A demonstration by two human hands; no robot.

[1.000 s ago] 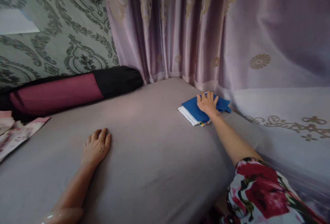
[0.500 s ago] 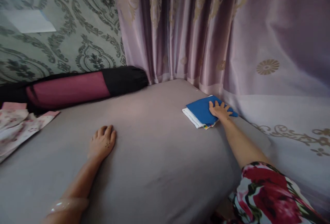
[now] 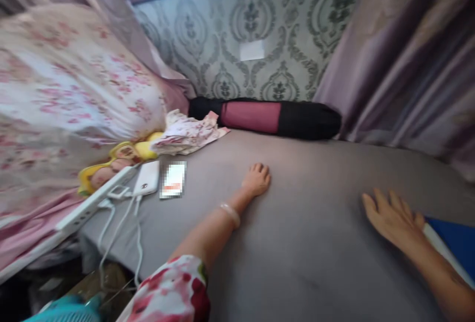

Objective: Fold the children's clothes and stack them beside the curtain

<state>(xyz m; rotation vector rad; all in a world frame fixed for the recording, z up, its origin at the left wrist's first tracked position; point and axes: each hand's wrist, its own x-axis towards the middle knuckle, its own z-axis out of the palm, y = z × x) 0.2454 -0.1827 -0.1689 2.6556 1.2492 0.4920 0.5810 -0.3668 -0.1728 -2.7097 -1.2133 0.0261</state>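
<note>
My left hand (image 3: 257, 179) rests palm down on the grey sheet (image 3: 297, 262), its fingers slightly bent and holding nothing; a pale bangle (image 3: 230, 215) circles that wrist. Over the sheet at the right is my right hand (image 3: 395, 217), fingers stretched out and apart, with nothing in it. Close beside this hand lies the folded blue cloth (image 3: 454, 238), a white layer showing along its near edge; the frame's right edge cuts the stack off.
Against the patterned wall lies a long black and maroon bag (image 3: 250, 116). Crumpled floral clothing (image 3: 185, 134) sits near its left end. Further left are a white phone-like device (image 3: 147, 177) with cables, a blurred-out card (image 3: 173, 180), a yellow plush item (image 3: 126, 154) and a white power strip (image 3: 89, 208).
The view has swung left, bringing the cables and floral curtain into sight. My right hand has come off the top of the blue cloth to the sheet beside it. My left hand stays on the sheet.
</note>
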